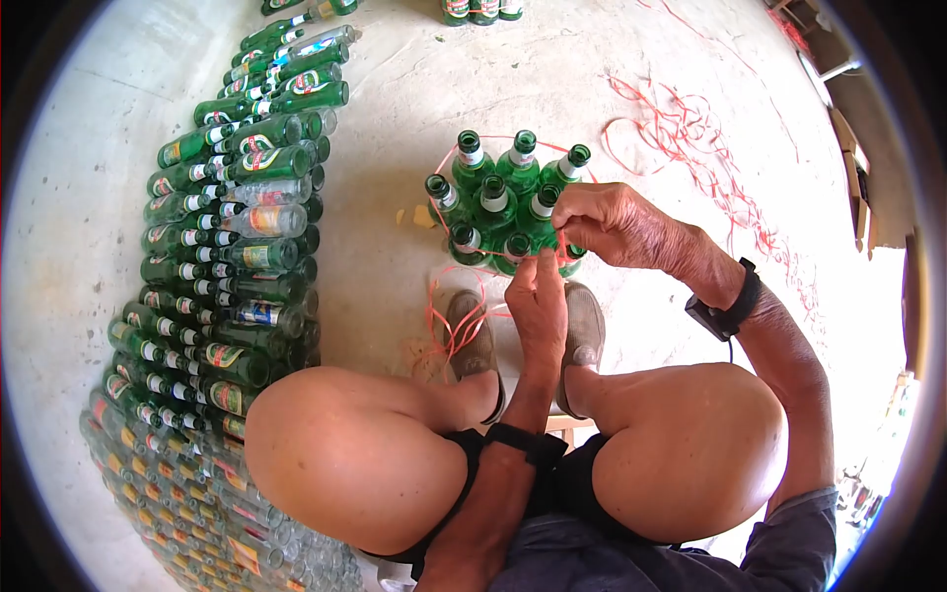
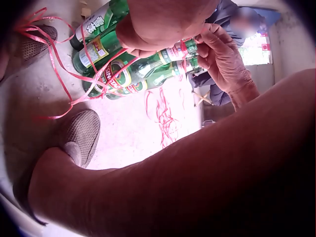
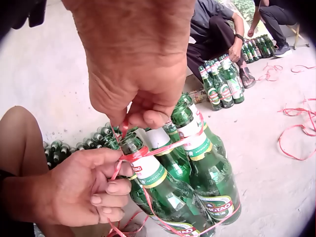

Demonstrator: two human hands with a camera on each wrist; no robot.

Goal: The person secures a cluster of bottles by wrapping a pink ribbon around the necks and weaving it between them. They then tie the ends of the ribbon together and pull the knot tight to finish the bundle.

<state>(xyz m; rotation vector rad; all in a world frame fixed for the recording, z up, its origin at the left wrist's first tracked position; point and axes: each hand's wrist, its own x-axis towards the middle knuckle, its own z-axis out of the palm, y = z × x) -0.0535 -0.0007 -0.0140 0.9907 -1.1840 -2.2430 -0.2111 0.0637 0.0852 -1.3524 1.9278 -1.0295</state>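
Bottles [image 1: 498,202] upright, necks up (long axis vert.); L hand [image 1: 538,296] & R hand [image 1: 607,222] both pinch red string [image 3: 168,144].

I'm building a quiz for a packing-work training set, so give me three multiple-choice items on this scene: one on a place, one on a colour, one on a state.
1. Where is the big stack of lying bottles?
A. At the person's left
B. At the person's right
C. On a shelf

2. What colour is the string round the bundle of bottles?
A. Blue
B. Red
C. White

3. How do the bundled bottles stand?
A. Upside down
B. On their sides
C. Upright

Answers:
1 A, the head view shows the stack on that side.
2 B, the left hand and right hand both pinch red string at the necks.
3 C, their open mouths point up at the head camera.
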